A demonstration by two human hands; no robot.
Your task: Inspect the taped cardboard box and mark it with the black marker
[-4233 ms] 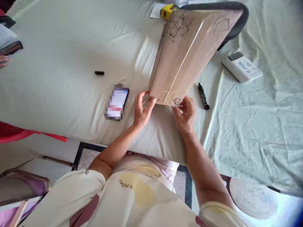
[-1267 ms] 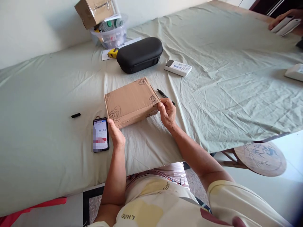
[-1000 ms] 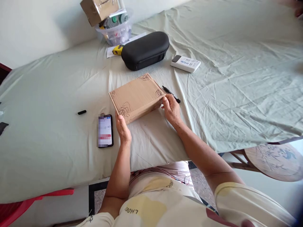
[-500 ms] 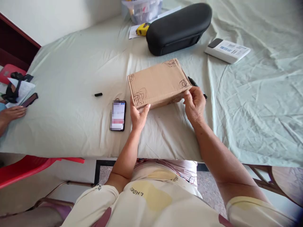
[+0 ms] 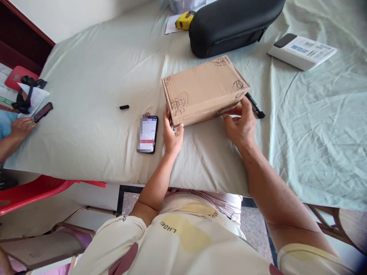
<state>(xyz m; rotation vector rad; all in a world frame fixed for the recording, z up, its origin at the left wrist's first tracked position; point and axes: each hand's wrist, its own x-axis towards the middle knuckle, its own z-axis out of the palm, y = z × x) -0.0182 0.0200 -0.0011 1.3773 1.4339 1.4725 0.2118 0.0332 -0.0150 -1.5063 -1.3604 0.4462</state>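
A flat brown cardboard box (image 5: 203, 89) with black scribbles at its corners lies on the pale green sheet (image 5: 86, 68). My left hand (image 5: 172, 133) grips its near left corner, thumb and fingers curled on the edge. My right hand (image 5: 242, 124) holds the near right corner, fingers tucked under the box's side. A black marker (image 5: 255, 107) lies just right of the box, beside my right hand. A phone (image 5: 147, 133) with a lit screen rests left of my left hand.
A black zip case (image 5: 232, 23), a yellow tape measure (image 5: 183, 21) and a white remote (image 5: 301, 46) lie behind the box. A marker cap (image 5: 124, 107) sits further left. Another person's hand (image 5: 20, 128) rests at the table's left edge by some papers. A red chair (image 5: 34, 191) stands below.
The box stood tilted on its near edge earlier and now lies flat. My view has swung down and left, bringing the other person's hand into sight. Both hands stay on the near corners.
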